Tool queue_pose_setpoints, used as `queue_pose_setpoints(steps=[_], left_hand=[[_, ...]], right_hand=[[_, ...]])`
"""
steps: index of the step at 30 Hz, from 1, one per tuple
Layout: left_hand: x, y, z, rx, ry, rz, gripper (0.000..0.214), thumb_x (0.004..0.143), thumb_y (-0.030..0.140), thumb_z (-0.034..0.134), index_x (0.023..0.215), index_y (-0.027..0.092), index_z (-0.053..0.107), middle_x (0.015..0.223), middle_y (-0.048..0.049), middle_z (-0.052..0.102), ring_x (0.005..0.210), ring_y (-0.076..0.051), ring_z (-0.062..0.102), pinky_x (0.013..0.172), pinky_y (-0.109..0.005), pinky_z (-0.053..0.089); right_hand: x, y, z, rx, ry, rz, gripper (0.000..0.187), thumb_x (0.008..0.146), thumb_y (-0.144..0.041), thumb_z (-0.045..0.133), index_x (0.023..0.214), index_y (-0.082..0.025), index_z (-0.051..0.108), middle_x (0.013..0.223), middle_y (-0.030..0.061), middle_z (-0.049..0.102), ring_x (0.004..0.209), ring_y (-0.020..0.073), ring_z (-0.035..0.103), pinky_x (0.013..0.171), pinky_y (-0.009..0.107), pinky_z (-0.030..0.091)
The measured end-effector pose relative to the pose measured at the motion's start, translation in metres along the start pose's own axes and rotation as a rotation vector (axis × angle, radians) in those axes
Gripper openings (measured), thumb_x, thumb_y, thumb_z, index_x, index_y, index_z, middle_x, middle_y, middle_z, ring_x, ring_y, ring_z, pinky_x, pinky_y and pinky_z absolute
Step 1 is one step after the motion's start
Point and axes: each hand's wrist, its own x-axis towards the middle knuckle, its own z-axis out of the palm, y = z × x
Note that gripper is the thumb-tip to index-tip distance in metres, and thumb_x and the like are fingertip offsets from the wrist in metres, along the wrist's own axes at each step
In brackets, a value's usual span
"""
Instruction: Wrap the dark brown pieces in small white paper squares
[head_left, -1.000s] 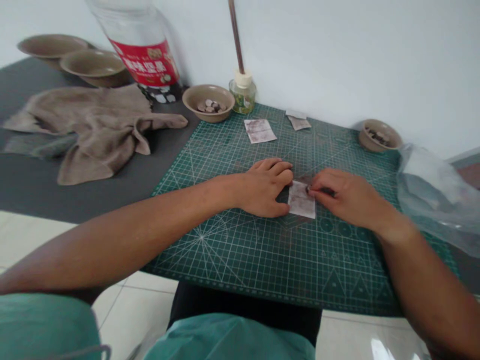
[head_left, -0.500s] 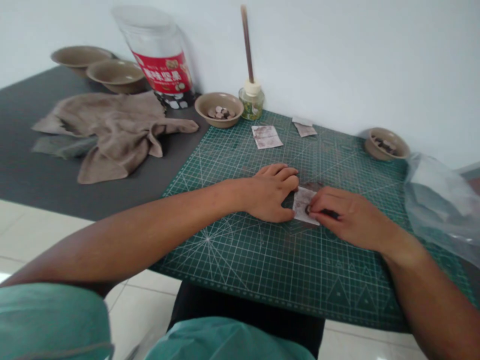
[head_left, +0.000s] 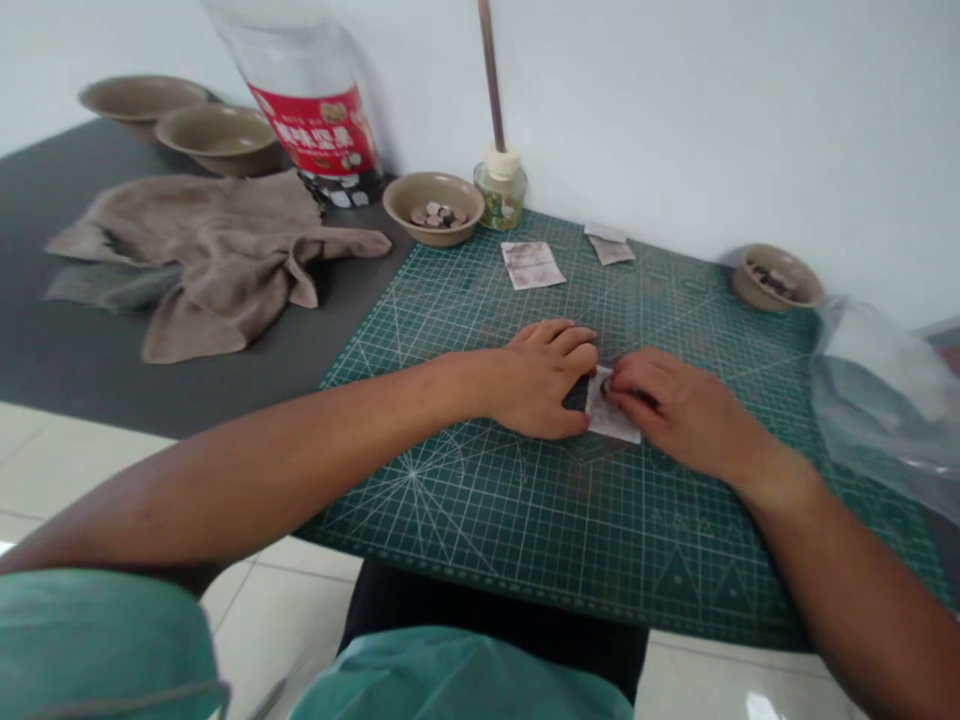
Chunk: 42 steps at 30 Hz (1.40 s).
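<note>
A small whitish sheet of paper (head_left: pixel 613 424) with brown smudges lies on the green cutting mat (head_left: pixel 480 520). My left hand (head_left: pixel 544 385) rests flat beside it, thumb and fingers apart, with the tips on the sheet's left edge. Between thumb and fingertips of my right hand (head_left: pixel 667 405) is a small dark round piece (head_left: pixel 607 386), pressed against the sheet. My fingers cover most of that piece, so its kind is unclear.
Behind lie another stained sheet (head_left: pixel 532 265) and a folded one (head_left: pixel 610 245). Small pieces fill part of a left bowl (head_left: pixel 435 235) and a right bowl (head_left: pixel 772 295). A reed diffuser (head_left: pixel 501 190), plastic jar (head_left: pixel 319 130), brown cloth (head_left: pixel 225 260) and clear bag (head_left: pixel 885 400) stand around.
My right hand has slid the pinched piece up and slightly left across the sheet. My left hand stays at the sheet's edge. The view has shifted slightly.
</note>
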Motion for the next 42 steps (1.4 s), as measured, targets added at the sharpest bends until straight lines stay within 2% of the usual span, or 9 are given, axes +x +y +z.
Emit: queue_pose_setpoints(steps=[2, 7, 13, 18, 23, 28, 34, 38, 42], left_hand=[[0.0, 0.0, 0.0, -0.003, -0.002, -0.017, 0.058, 0.088, 0.054, 0.052, 0.131, 0.015, 0.046, 0.161, -0.0176, 0.025, 0.151, -0.036, 0.017, 0.122, -0.05, 0.018], [0.0, 0.0, 0.0, -0.003, -0.007, 0.006, 0.059, 0.088, 0.056, 0.053, 0.129, 0.015, 0.047, 0.161, -0.0178, 0.027, 0.151, -0.036, 0.018, 0.122, -0.049, 0.018], [-0.001, 0.001, -0.002, -0.002, -0.01, -0.022, 0.056, 0.088, 0.052, 0.054, 0.129, 0.015, 0.046, 0.162, -0.0179, 0.024, 0.151, -0.037, 0.017, 0.121, -0.05, 0.018], [-0.001, 0.002, -0.003, -0.003, -0.017, 0.002, 0.057, 0.087, 0.054, 0.054, 0.128, 0.014, 0.047, 0.16, -0.0186, 0.027, 0.151, -0.037, 0.017, 0.121, -0.048, 0.02], [0.0, 0.002, -0.002, -0.011, -0.015, -0.025, 0.058, 0.088, 0.053, 0.053, 0.131, 0.016, 0.045, 0.162, -0.0171, 0.024, 0.151, -0.036, 0.015, 0.121, -0.05, 0.018], [0.0, 0.003, -0.003, -0.012, -0.025, -0.02, 0.058, 0.087, 0.054, 0.053, 0.13, 0.015, 0.046, 0.161, -0.0168, 0.026, 0.151, -0.036, 0.017, 0.122, -0.048, 0.018], [-0.001, 0.002, -0.003, -0.007, -0.006, -0.02, 0.057, 0.089, 0.054, 0.052, 0.13, 0.015, 0.046, 0.161, -0.0174, 0.025, 0.151, -0.036, 0.016, 0.122, -0.05, 0.017], [-0.002, 0.003, -0.004, 0.005, -0.017, 0.001, 0.054, 0.088, 0.052, 0.053, 0.127, 0.015, 0.048, 0.16, -0.0176, 0.028, 0.151, -0.037, 0.018, 0.121, -0.049, 0.019], [-0.002, 0.004, -0.004, 0.009, -0.011, 0.0, 0.054, 0.088, 0.052, 0.053, 0.127, 0.015, 0.047, 0.161, -0.0176, 0.027, 0.151, -0.037, 0.018, 0.121, -0.048, 0.02]], right_hand=[[0.0, 0.006, -0.004, -0.045, 0.009, 0.057, 0.007, 0.094, -0.026, 0.057, 0.091, -0.023, 0.063, 0.093, 0.0059, 0.065, 0.083, 0.0233, 0.062, 0.073, 0.037, 0.047], [-0.005, -0.001, -0.004, 0.128, -0.166, -0.115, 0.012, 0.096, -0.024, 0.054, 0.091, -0.024, 0.065, 0.094, 0.0043, 0.068, 0.083, 0.0197, 0.064, 0.073, 0.033, 0.049], [0.003, 0.003, -0.003, 0.009, -0.019, -0.05, 0.011, 0.095, -0.022, 0.054, 0.093, -0.022, 0.065, 0.1, 0.0073, 0.068, 0.09, 0.0242, 0.065, 0.08, 0.038, 0.05], [-0.002, -0.002, -0.003, 0.106, -0.164, -0.171, 0.014, 0.097, -0.02, 0.05, 0.094, -0.023, 0.063, 0.101, 0.0053, 0.069, 0.089, 0.0207, 0.065, 0.078, 0.035, 0.05], [0.003, 0.0, -0.002, -0.025, -0.031, -0.056, 0.012, 0.097, -0.021, 0.05, 0.096, -0.022, 0.062, 0.104, 0.0072, 0.068, 0.093, 0.0234, 0.064, 0.082, 0.038, 0.05], [-0.001, -0.002, -0.003, 0.089, -0.177, -0.113, 0.011, 0.097, -0.021, 0.052, 0.093, -0.023, 0.062, 0.099, 0.0043, 0.068, 0.086, 0.0196, 0.065, 0.076, 0.033, 0.05], [0.0, 0.001, -0.003, -0.01, -0.04, -0.054, 0.012, 0.097, -0.022, 0.051, 0.096, -0.023, 0.062, 0.104, 0.0068, 0.068, 0.092, 0.0227, 0.065, 0.08, 0.038, 0.051], [-0.004, 0.003, -0.007, 0.114, -0.197, -0.1, 0.011, 0.097, -0.024, 0.053, 0.091, -0.025, 0.063, 0.097, 0.004, 0.068, 0.084, 0.0199, 0.065, 0.073, 0.034, 0.051], [0.0, -0.001, 0.0, 0.072, -0.101, -0.088, 0.013, 0.098, -0.024, 0.05, 0.095, -0.024, 0.062, 0.102, 0.0057, 0.067, 0.091, 0.0217, 0.065, 0.077, 0.035, 0.05]])
